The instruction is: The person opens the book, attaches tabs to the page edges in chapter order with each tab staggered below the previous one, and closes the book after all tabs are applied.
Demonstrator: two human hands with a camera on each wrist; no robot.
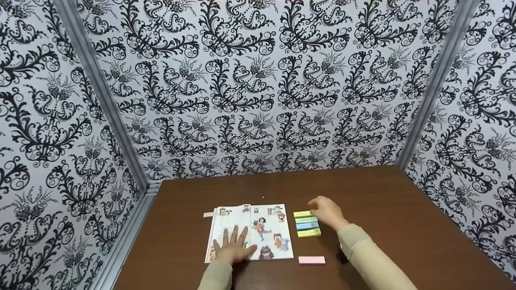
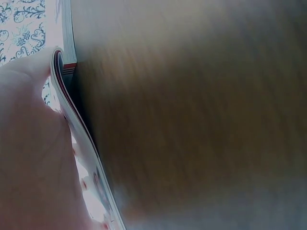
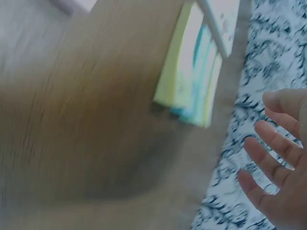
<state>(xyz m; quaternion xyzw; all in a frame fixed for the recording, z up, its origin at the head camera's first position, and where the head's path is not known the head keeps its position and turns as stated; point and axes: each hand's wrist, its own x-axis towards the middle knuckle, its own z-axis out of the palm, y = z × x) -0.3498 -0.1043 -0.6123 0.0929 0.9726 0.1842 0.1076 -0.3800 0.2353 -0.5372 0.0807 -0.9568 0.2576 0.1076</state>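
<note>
An open illustrated book (image 1: pixel 271 221) lies on the brown table. My left hand (image 1: pixel 234 246) presses flat on its left page with the fingers spread. In the left wrist view the book's page edges (image 2: pixel 91 143) bow up beside the hand (image 2: pixel 33 143). To the right of the book, several sticky note pads (image 1: pixel 307 226) in yellow, green and blue sit in a column. My right hand (image 1: pixel 327 211) hovers by the far end of this column. The right wrist view shows its fingers (image 3: pixel 268 158) loosely bent and apart, holding nothing, with the pads (image 3: pixel 187 67) some distance off.
A pink sticky note pad (image 1: pixel 311 260) lies nearer me, below the column. One pink strip (image 1: pixel 208 214) sticks out from the book's left edge. A dark object (image 1: pixel 342 256) is partly hidden by my right sleeve. Patterned walls (image 1: pixel 250 100) enclose the table (image 1: pixel 387 209).
</note>
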